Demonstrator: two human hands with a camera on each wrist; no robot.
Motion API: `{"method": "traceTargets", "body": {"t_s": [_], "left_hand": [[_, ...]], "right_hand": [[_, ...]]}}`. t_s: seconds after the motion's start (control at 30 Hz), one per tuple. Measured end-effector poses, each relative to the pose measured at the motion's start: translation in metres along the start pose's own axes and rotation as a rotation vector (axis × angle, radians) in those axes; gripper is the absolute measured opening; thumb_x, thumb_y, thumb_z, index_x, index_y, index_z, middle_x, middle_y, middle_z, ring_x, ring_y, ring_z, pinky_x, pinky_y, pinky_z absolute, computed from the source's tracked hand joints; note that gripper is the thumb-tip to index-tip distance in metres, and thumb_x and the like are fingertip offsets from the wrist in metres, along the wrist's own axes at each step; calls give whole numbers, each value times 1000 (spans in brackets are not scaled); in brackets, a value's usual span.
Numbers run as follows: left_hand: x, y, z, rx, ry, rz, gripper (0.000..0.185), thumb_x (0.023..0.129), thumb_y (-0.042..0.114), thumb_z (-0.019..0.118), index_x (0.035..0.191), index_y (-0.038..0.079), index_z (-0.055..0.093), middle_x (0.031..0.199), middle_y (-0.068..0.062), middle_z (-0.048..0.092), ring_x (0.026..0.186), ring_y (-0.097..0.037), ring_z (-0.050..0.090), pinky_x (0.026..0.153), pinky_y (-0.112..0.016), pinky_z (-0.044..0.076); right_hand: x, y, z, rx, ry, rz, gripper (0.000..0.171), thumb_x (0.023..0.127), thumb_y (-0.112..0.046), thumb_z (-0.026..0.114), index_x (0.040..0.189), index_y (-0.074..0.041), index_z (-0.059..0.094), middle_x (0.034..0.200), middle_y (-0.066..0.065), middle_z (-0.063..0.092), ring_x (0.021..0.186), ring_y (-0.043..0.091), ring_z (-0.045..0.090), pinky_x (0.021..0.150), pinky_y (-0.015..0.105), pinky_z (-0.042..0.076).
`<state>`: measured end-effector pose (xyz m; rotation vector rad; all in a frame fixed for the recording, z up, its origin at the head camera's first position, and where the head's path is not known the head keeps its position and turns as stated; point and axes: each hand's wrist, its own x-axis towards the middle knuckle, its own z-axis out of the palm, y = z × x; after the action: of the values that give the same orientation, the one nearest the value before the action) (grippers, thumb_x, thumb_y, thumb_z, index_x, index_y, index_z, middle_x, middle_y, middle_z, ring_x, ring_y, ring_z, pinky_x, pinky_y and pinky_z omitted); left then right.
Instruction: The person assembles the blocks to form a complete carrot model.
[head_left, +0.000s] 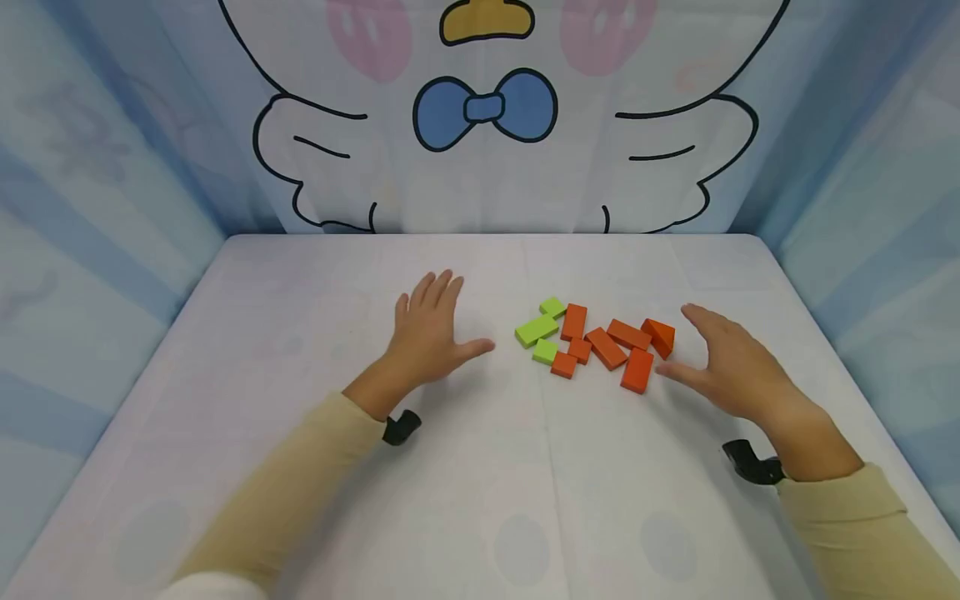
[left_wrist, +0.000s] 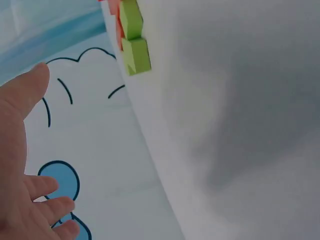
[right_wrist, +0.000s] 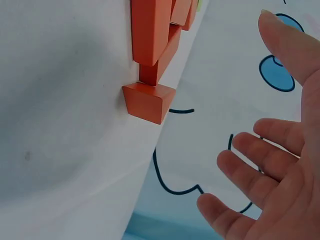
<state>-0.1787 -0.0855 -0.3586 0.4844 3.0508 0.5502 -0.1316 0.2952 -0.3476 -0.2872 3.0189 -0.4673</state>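
A cluster of small wooden blocks lies on the white table: green blocks on its left side, several orange blocks to their right, with an orange wedge at the far right. My left hand hovers open, fingers spread, left of the green blocks, apart from them. My right hand is open just right of the orange wedge, thumb near an orange block. Neither hand holds anything.
A fabric backdrop with a cartoon bird and a blue bow rises behind the table. Pale blue cloth walls close in the left and right sides. Black wrist mounts sit at both beige sleeves.
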Motion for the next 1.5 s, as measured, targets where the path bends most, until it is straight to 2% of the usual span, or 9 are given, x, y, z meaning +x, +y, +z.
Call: {"method": "traceTargets", "body": {"t_s": [0.13, 0.27, 0.47, 0.8, 1.07, 1.23, 1.5], "left_hand": [[8, 16, 11, -47, 3, 76, 97, 86, 57, 73, 156, 5, 30, 162, -12, 27, 148, -32, 18, 113, -58, 21], [17, 31, 23, -132, -32, 132, 93, 85, 52, 76, 155, 7, 33, 159, -9, 33, 147, -29, 22, 112, -56, 25], [30, 54, 41, -208, -101, 146, 86, 85, 50, 77, 153, 13, 39, 153, -5, 42, 143, -24, 29, 110, -51, 28], [50, 90, 63, -189, -150, 175, 79, 84, 53, 77, 148, 18, 49, 145, 5, 51, 139, -20, 33, 102, -47, 31], [61, 105, 76, -162, -167, 155, 74, 82, 53, 79, 144, 21, 54, 140, 7, 54, 138, -18, 34, 101, -43, 32], [66, 112, 84, -143, -178, 141, 73, 82, 54, 79, 143, 23, 55, 129, 9, 59, 135, -17, 37, 98, -41, 32], [70, 122, 93, -99, -193, 94, 67, 83, 56, 77, 140, 27, 58, 140, 12, 55, 138, -18, 35, 101, -47, 28]], "right_hand": [[1, 1, 3, 46, -19, -1, 95, 86, -47, 77, 149, 8, 34, 147, 36, 36, 132, 55, 34, 101, 70, 31], [1, 4, 9, 82, -45, 16, 93, 85, -47, 78, 150, 4, 35, 144, 35, 41, 128, 53, 39, 96, 71, 37], [1, 8, 17, 125, -80, 26, 92, 85, -48, 78, 149, 4, 37, 134, 33, 49, 117, 50, 46, 89, 66, 44], [5, 7, 26, 126, -100, 11, 82, 84, -40, 81, 142, 6, 46, 125, 29, 55, 110, 45, 50, 87, 60, 47], [7, 6, 30, 128, -109, -12, 75, 83, -37, 81, 139, 4, 52, 123, 26, 58, 110, 42, 51, 88, 59, 47], [8, 7, 31, 139, -119, -12, 75, 83, -37, 81, 138, 5, 52, 124, 26, 58, 111, 42, 51, 91, 60, 46], [11, 10, 36, 134, -114, -20, 72, 83, -34, 82, 136, 7, 54, 120, 25, 59, 108, 40, 53, 92, 59, 44]]}}
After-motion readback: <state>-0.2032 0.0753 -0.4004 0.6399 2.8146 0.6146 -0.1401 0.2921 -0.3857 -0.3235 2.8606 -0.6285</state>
